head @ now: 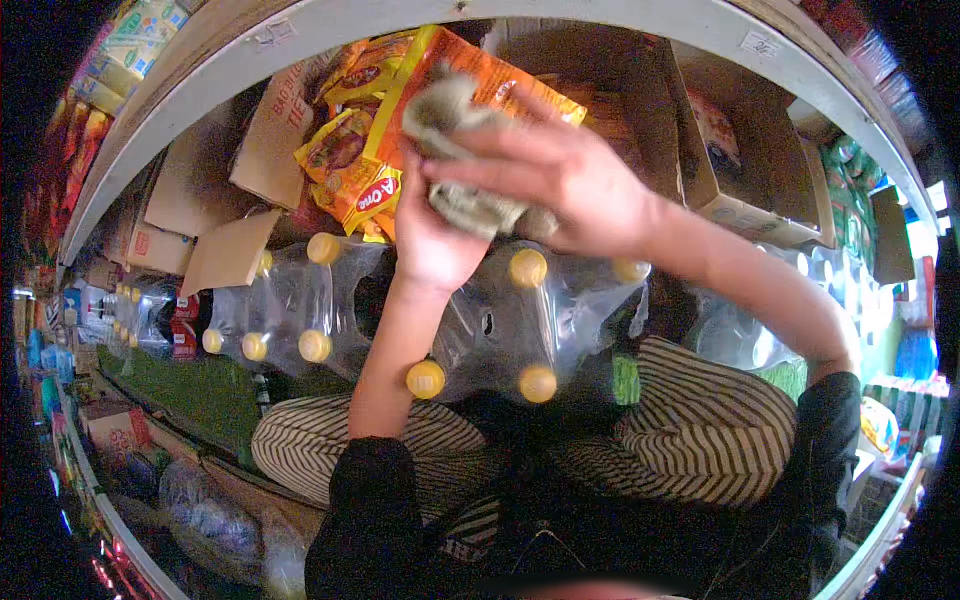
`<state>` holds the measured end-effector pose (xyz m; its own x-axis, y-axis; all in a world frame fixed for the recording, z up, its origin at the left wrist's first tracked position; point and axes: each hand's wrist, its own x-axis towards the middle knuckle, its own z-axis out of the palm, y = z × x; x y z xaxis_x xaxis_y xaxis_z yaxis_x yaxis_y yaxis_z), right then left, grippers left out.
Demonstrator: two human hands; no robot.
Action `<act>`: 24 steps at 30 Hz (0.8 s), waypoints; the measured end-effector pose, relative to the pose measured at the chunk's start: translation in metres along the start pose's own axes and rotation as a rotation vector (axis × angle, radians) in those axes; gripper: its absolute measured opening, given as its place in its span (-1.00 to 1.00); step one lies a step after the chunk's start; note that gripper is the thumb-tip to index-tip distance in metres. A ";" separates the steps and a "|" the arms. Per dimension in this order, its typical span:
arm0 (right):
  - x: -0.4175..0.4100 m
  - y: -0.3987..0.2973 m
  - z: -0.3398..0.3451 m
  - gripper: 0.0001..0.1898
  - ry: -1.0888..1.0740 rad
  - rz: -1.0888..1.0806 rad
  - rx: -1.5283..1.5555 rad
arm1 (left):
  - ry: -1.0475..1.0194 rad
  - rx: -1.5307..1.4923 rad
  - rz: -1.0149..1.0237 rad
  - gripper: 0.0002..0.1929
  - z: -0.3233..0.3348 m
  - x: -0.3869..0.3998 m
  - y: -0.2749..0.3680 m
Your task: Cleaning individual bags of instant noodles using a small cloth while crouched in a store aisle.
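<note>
A crumpled grey-green cloth (469, 206) lies between my two hands. My right hand (570, 184), blurred by motion, is on top with its fingers across the cloth. Beneath is my left hand (442, 251), palm turned up; the cloth hides most of its fingers and whatever it may grip. Directly behind both hands is a large orange packet (517, 86) with a yellow edge. Smaller orange and yellow A-One packets (349, 169) are piled to its left in a cardboard box (274, 139). Under my forearms lie plastic-wrapped bottles (525, 322) with yellow caps.
A pale shelf edge (465, 9) curves over the far side. Another open cardboard box (750, 165) stands at right, near more wrapped bottles (739, 322). Loose cardboard flaps (229, 251) stick out at left. Striped trouser knees (697, 427) flank the bottles.
</note>
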<state>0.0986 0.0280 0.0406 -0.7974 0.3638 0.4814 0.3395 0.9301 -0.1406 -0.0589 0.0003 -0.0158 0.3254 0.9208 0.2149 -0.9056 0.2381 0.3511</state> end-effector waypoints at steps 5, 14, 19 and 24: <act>-0.006 0.022 -0.004 -0.40 0.352 0.253 0.167 | 0.283 0.236 0.159 -0.44 0.011 0.016 -0.007; 0.000 -0.030 -0.016 -0.40 0.219 0.168 0.332 | 0.051 -0.053 0.043 -0.35 -0.010 0.012 0.000; 0.000 -0.016 -0.005 -0.43 0.246 0.057 0.362 | 0.120 0.272 0.042 -0.47 -0.021 0.013 -0.004; -0.002 -0.005 0.017 -0.61 0.289 0.293 0.762 | -0.022 -0.078 0.004 -0.46 -0.026 0.016 0.004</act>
<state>0.0898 0.0235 0.0253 -0.5371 0.6628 0.5218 0.0023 0.6197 -0.7848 -0.0644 0.0241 -0.0349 0.3267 0.9150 0.2368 -0.9252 0.2584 0.2779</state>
